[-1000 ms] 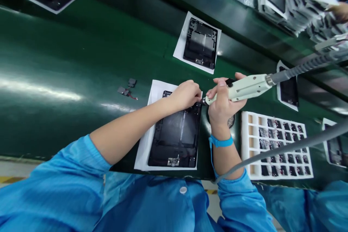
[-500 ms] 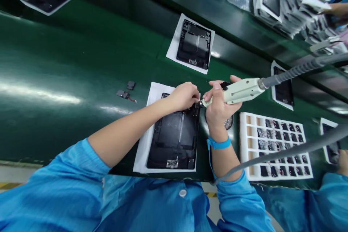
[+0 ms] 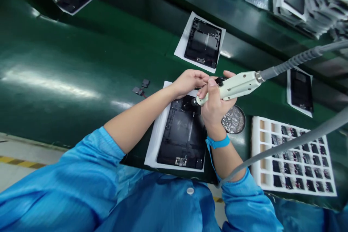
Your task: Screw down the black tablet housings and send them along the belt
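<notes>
My right hand (image 3: 213, 105) is wrapped around a pale green electric screwdriver (image 3: 239, 86), its tip pointing down and left over the upper part of an opened black tablet (image 3: 181, 134). The tablet lies on a white sheet (image 3: 155, 145) in front of me. Above its top edge my left hand (image 3: 190, 81) has its fingers pinched together, meeting the fingertips of my right hand; whatever is between them is too small to make out. A round dish of tiny screws (image 3: 233, 119) sits just right of my right wrist.
Two small black modules with a red wire (image 3: 139, 91) lie left of the tablet. A white foam tray (image 3: 262, 188) of small black parts stands at right. Another opened tablet (image 3: 203, 41) lies beyond. The screwdriver's grey cable (image 3: 288, 145) crosses the right side.
My left hand has moved up from the tablet's top to my right hand's fingers. The screwdriver tip has shifted left over the tablet. The dish shows more, and the view has shifted.
</notes>
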A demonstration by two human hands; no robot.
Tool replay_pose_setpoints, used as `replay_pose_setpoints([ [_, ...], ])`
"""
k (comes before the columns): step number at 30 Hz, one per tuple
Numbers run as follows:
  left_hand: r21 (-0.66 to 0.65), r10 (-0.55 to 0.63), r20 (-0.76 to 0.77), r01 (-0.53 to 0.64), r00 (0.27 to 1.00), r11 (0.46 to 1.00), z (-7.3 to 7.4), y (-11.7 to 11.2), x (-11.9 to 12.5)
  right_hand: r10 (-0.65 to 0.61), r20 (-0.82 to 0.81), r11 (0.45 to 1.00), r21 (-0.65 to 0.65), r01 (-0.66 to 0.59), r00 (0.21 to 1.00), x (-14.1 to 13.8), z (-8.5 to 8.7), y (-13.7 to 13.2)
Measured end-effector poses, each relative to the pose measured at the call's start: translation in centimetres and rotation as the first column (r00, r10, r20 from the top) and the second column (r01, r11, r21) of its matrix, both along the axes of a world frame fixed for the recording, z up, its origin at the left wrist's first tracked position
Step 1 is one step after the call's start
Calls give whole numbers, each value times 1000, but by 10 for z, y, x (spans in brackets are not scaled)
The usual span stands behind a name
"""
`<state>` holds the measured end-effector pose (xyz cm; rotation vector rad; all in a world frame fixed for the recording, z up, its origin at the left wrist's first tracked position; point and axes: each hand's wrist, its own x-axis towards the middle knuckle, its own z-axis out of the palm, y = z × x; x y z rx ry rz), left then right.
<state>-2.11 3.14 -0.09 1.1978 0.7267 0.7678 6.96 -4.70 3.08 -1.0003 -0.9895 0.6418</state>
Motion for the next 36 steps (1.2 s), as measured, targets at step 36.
replay_pose_setpoints([
  [36, 466, -354, -240, 427, 904, 775, 9, -11, -3, -163, 21, 983, 91, 161, 986, 52, 28, -17],
])
